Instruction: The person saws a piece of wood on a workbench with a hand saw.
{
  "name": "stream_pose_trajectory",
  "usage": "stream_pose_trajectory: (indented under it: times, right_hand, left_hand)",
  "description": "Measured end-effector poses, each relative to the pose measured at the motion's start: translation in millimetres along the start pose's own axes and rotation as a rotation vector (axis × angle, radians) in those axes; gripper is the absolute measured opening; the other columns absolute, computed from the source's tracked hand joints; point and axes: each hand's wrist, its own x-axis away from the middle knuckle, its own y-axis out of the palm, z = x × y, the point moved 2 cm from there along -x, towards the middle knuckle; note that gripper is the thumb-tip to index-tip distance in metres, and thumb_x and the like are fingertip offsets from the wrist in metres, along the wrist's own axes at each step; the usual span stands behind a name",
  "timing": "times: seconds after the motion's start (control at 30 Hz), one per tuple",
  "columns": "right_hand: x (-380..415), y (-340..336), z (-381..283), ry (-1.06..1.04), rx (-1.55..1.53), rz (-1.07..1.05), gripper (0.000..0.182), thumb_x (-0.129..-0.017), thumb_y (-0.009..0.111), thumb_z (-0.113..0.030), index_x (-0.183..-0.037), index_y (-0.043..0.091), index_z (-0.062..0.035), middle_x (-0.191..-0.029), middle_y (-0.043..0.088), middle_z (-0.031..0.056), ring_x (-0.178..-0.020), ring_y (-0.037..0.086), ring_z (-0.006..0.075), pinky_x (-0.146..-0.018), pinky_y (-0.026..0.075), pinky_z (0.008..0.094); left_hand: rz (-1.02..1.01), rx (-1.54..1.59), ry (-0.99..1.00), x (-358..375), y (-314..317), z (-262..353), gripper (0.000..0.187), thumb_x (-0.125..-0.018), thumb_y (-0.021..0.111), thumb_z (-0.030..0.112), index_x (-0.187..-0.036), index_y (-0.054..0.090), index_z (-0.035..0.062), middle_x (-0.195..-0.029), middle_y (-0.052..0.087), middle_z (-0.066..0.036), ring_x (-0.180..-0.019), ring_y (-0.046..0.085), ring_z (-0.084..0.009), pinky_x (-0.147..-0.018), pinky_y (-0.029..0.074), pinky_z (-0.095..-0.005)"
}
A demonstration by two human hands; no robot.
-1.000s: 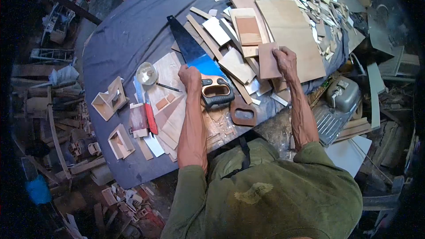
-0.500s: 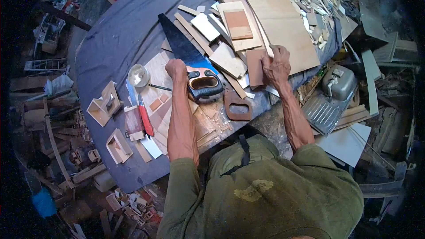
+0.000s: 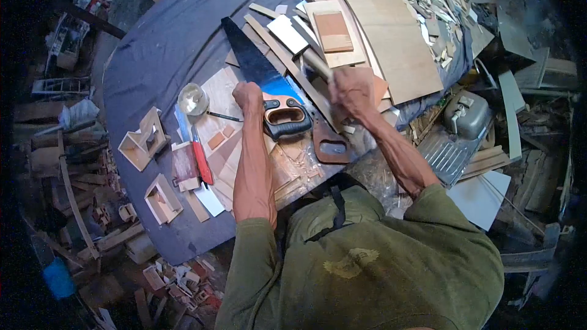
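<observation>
My left hand [image 3: 248, 95] is a closed fist just left of the handsaw [image 3: 282, 110], which has a dark blade and a black-and-orange handle. Whatever its fingers hold, if anything, is hidden. My right hand [image 3: 353, 90], smeared by motion, is closed at the end of a pale wooden handle-like bar [image 3: 317, 65]; the bar's far end lies among wood strips. Beside that hand are a thin brown board [image 3: 380, 87] and a white block [image 3: 287, 35]. Below the handsaw lies a second saw's brown wooden handle [image 3: 331, 145].
A large plywood sheet [image 3: 397, 43] and heaped offcuts [image 3: 437, 24] cover the table's far right. On the left are a white tub [image 3: 193, 99], a red-handled knife [image 3: 201, 162] and small wooden boxes [image 3: 162, 199]. A metal sink [image 3: 468, 116] stands off the right edge.
My right hand has left the brown board and moved left to the handle-like bar. The cream board that lay over that spot has shifted from view. My left hand stays almost still.
</observation>
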Motion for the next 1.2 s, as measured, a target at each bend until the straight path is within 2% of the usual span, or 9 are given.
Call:
stream_pose_trajectory:
  times: [0.13,0.33,0.47,0.5,0.57,0.67,0.8,0.9,1.2]
  right_hand:
    - [-24.3,-18.9,5.7,0.459,-0.470,0.112,0.037,-0.096,0.054,-0.030,-0.104,0.065,0.0050,-0.093,0.068,0.0219,-0.087,0.066,0.0394,-0.078,0.051,0.0434]
    - [-62.2,38.2,-18.1,0.473,-0.805,0.060,0.044,-0.095,0.057,-0.033,-0.111,0.065,0.0072,-0.100,0.070,0.0245,-0.093,0.068,0.0300,-0.084,0.053,0.0381]
    - [-62.8,98.6,-30.0,0.197,-0.644,0.111,0.042,-0.094,0.058,-0.033,-0.114,0.066,0.0038,-0.100,0.070,0.0221,-0.091,0.068,0.0345,-0.084,0.053,0.0394]
    - [-64.6,98.8,-29.9,0.173,-0.677,0.015,0.040,-0.094,0.058,-0.032,-0.115,0.066,0.0021,-0.098,0.070,0.0218,-0.090,0.068,0.0346,-0.084,0.053,0.0400]
    - [-63.7,96.4,-25.5,0.124,-0.737,-0.184,0.038,-0.093,0.058,-0.030,-0.116,0.066,-0.0012,-0.096,0.070,0.0211,-0.089,0.068,0.0347,-0.083,0.053,0.0411]
    - [-54.9,62.7,-11.8,-0.026,-0.282,-0.063,0.032,-0.092,0.056,-0.023,-0.117,0.067,-0.0063,-0.085,0.070,0.0179,-0.079,0.068,0.0347,-0.074,0.054,0.0437]
    - [-23.7,32.4,-3.5,0.045,0.111,-0.359,0.017,-0.091,0.051,-0.013,-0.094,0.061,-0.0001,-0.066,0.064,0.0167,-0.061,0.065,0.0348,-0.051,0.049,0.0456]
    - [5.5,44.0,-2.8,-0.136,0.145,-0.078,0.015,-0.092,0.050,-0.014,-0.090,0.056,-0.0005,-0.065,0.063,0.0205,-0.062,0.066,0.0349,-0.050,0.047,0.0464]
    - [0.1,56.2,-3.5,0.203,0.081,-0.246,0.027,-0.088,0.056,-0.014,-0.106,0.062,0.0054,-0.081,0.071,0.0247,-0.078,0.072,0.0393,-0.064,0.056,0.0509]
  left_hand:
    - [-0.020,-0.036,0.059,13.8,-4.9,-1.0,0.023,-0.079,0.045,0.003,-0.090,0.061,-0.0106,-0.090,0.065,-0.028,-0.081,0.064,-0.0352,-0.075,0.049,-0.0475]
    - [-0.038,-0.162,0.295,4.7,0.2,-20.2,0.024,-0.089,0.046,0.011,-0.084,0.060,-0.0078,-0.084,0.064,-0.022,-0.080,0.061,-0.0322,-0.077,0.048,-0.0436]
    - [-0.092,0.184,0.081,41.6,-4.0,15.6,0.036,-0.098,0.045,0.022,-0.092,0.064,-0.0077,-0.088,0.067,-0.022,-0.083,0.065,-0.0304,-0.076,0.050,-0.0416]
    - [-0.097,-0.259,0.477,35.1,-8.5,21.6,0.034,-0.095,0.055,0.023,-0.100,0.066,-0.0089,-0.094,0.070,-0.022,-0.085,0.068,-0.0301,-0.077,0.052,-0.0394]
    - [-0.112,0.033,0.359,36.1,0.5,6.5,0.033,-0.091,0.062,0.021,-0.103,0.067,-0.0094,-0.097,0.071,-0.021,-0.086,0.068,-0.0307,-0.079,0.052,-0.0392]
    - [-0.114,0.148,0.253,30.8,4.1,-2.3,0.033,-0.084,0.068,0.017,-0.104,0.067,-0.0098,-0.098,0.072,-0.021,-0.087,0.068,-0.0314,-0.081,0.052,-0.0392]
    - [-0.123,0.046,0.269,21.0,-2.6,-2.4,0.033,-0.083,0.069,0.016,-0.104,0.067,-0.0094,-0.100,0.072,-0.022,-0.089,0.069,-0.0318,-0.083,0.051,-0.0388]
    - [-0.135,0.050,0.267,13.9,-2.3,-3.2,0.033,-0.084,0.069,0.016,-0.106,0.067,-0.0092,-0.102,0.072,-0.022,-0.092,0.069,-0.0320,-0.084,0.051,-0.0392]
    - [-0.095,0.015,0.213,24.4,-2.9,1.6,0.035,-0.085,0.070,0.016,-0.111,0.067,-0.0076,-0.106,0.072,-0.020,-0.095,0.069,-0.0309,-0.086,0.051,-0.0388]
